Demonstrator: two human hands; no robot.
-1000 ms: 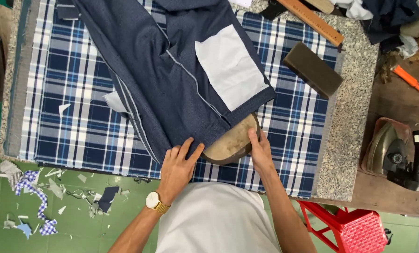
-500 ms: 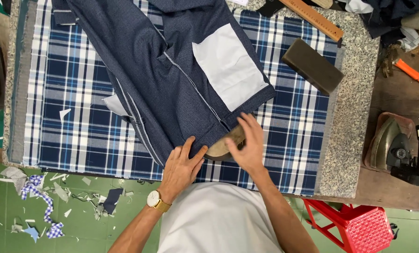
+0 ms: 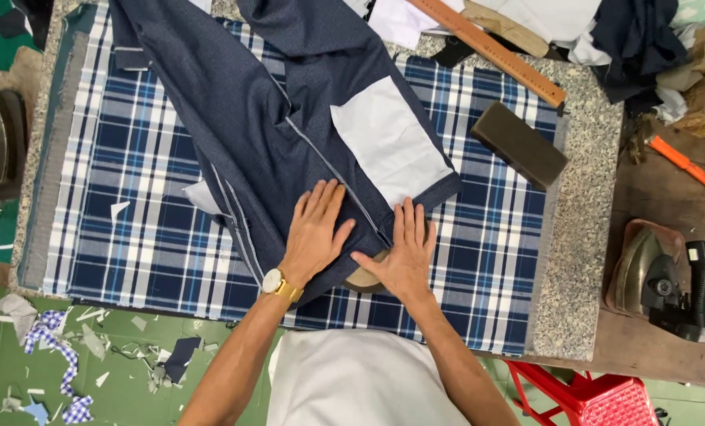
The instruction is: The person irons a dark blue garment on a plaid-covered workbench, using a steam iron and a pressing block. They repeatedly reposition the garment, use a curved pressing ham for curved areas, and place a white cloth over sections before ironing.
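Pressing flat, two hands work one dark blue garment [image 3: 266,134] spread over one plaid cloth [image 3: 132,229] on the worktop [image 3: 585,237]. Left hand [image 3: 315,233], fingers spread wide, lies palm-down on the fabric. Right hand [image 3: 404,256], equally open, rests at the hem, covering one tan pressing block [image 3: 360,278] peeking out beneath.

a speckled grey stone table [image 3: 585,237] carries a blue and white plaid cloth [image 3: 143,229] that covers most of its top. on the plaid cloth lies a dark navy garment [image 3: 250,134], and to the garment's right a dark rectangular block [image 3: 520,144]. beyond the block, a long wooden ruler [image 3: 490,51] lies slantwise, with heaped fabric pieces [image 3: 605,31] just past it.
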